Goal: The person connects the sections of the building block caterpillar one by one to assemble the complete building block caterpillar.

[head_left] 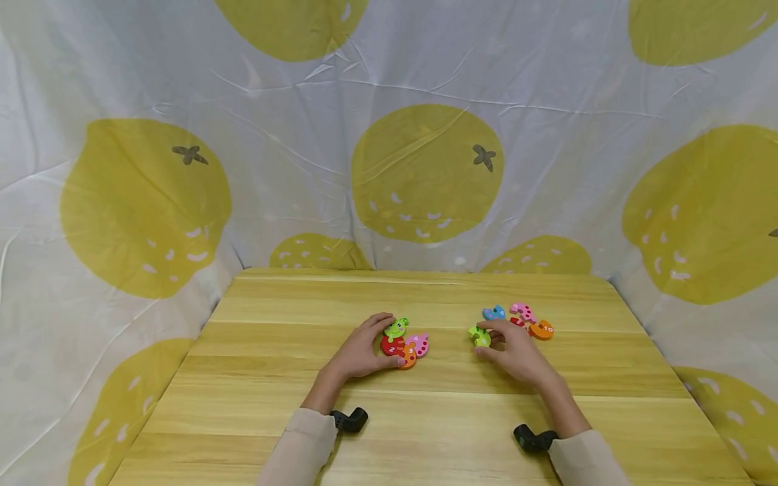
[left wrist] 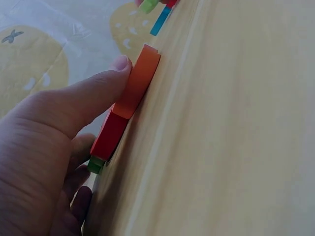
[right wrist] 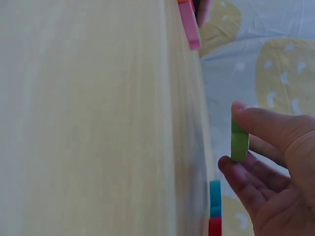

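My left hand (head_left: 358,349) grips a joined row of wooden caterpillar puzzle pieces on the table, its thumb on the orange piece (left wrist: 139,83) and its fingers by the green head piece (head_left: 396,329). Between those sits a red piece (head_left: 391,346) marked 2. A pink piece (head_left: 421,345) adjoins the orange one on the right. Over on the right, my right hand (head_left: 516,354) pinches a light green puzzle piece (right wrist: 239,142) between thumb and fingertips, held above the tabletop.
Behind the right hand lie loose pieces: a blue one (head_left: 494,312), a pink one (head_left: 523,312), an orange one (head_left: 541,329) marked 10 and a partly covered red one (head_left: 517,322). A lemon-print cloth (head_left: 292,169) hangs around the wooden table (head_left: 425,432).
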Tool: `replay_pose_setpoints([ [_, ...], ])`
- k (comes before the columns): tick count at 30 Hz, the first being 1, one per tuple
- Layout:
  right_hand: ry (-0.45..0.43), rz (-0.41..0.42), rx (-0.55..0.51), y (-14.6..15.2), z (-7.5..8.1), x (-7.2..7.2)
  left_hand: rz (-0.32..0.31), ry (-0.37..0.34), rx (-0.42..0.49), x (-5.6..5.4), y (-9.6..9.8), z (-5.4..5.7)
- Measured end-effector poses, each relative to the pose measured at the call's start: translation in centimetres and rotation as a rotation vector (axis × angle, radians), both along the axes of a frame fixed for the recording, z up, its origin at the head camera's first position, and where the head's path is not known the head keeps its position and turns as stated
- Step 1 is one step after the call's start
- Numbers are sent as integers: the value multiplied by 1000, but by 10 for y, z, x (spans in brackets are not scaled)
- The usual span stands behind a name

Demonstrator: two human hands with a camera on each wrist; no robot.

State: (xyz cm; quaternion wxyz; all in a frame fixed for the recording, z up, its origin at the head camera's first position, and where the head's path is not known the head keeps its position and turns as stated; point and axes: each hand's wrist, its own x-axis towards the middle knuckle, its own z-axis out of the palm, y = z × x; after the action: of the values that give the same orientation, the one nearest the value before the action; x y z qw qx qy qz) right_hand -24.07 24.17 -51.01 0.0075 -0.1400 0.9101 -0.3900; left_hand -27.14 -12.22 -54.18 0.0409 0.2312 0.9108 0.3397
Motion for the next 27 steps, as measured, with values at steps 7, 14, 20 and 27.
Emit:
replay_pose_setpoints([
  [7, 36, 25, 6, -23, 4, -9, -45, -2, 19, 0, -3, 1],
  [14, 28, 44, -9, -47, 10, -17, -72, -36, 49, 1, -3, 9],
  [20, -17, 53, -15, -67, 7, -23, -46, -85, 69, 1, -1, 12],
  [27, -63, 56, -25, -83, 1, -29, -44, -94, 72, 2, 0, 12],
])
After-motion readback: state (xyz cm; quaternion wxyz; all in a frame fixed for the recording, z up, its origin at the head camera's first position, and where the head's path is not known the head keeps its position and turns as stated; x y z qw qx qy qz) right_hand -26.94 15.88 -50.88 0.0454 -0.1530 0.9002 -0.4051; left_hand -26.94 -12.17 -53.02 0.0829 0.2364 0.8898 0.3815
